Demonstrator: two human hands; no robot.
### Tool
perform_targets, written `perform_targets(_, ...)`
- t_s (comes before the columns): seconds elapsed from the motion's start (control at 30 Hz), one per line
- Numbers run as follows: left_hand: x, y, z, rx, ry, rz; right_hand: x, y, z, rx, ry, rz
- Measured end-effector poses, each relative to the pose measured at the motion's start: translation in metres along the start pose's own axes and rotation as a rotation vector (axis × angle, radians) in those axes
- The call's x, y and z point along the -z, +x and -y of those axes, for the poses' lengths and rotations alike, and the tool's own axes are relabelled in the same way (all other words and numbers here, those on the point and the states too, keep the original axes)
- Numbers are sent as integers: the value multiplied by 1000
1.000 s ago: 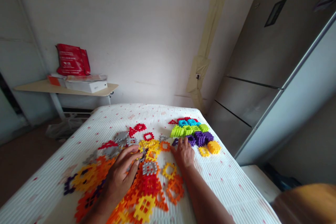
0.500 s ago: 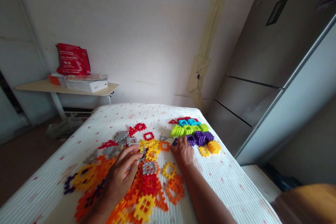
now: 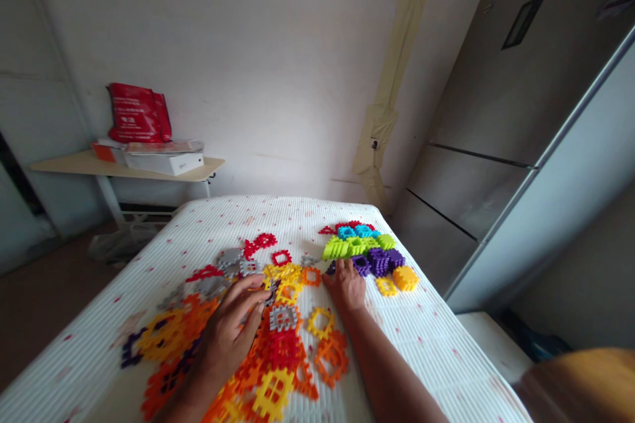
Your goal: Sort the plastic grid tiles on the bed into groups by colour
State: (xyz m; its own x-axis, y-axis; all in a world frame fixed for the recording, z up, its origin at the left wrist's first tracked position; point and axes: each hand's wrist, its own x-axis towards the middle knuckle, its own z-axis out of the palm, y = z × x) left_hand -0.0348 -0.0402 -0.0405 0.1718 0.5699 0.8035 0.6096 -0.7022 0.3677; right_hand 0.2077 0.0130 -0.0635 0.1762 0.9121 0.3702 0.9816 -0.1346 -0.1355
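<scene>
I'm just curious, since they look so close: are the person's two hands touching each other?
Apart: the head view plainly shows a gap between the left hand and the right hand, with yellow pieces lying between them.

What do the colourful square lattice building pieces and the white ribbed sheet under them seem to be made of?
The colourful square lattice building pieces look like moulded plastic: saturated colours, a slight sheen, crisp notched edges. The white ribbed sheet may be plastic or foam matting, judging by its even ridges, though fabric stays possible.
</scene>
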Motion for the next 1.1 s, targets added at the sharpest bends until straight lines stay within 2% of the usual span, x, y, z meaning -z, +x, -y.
perform_targets(0.23,1,1,-1,14,-2,-3,-5,0,-3,26,-12,-22)
perform_targets(0.37,7,2,5,68,23,-18,-3,-1,-3,117,14,-63)
perform_targets(0.53,24,5,21,259,65,-107,1,-5,0,310,113,-101)
perform_targets(0.63,39,6,32,465,52,-118,-1,-6,-2,379,173,-152)
perform_targets(0.7,50,7,38,610,27,-42,-3,-7,-4,426,218,-188)
perform_targets(0.77,58,5,44,682,-6,88,-3,-8,-5,472,262,-212)
perform_targets(0.93,68,-10,53,668,-90,435,0,-11,-5,551,346,-198)
perform_targets(1.0,69,-16,53,654,-78,499,0,-12,-4,553,360,-193)
perform_targets(1.1,66,-19,50,622,-15,507,-1,-13,-4,551,375,-190)
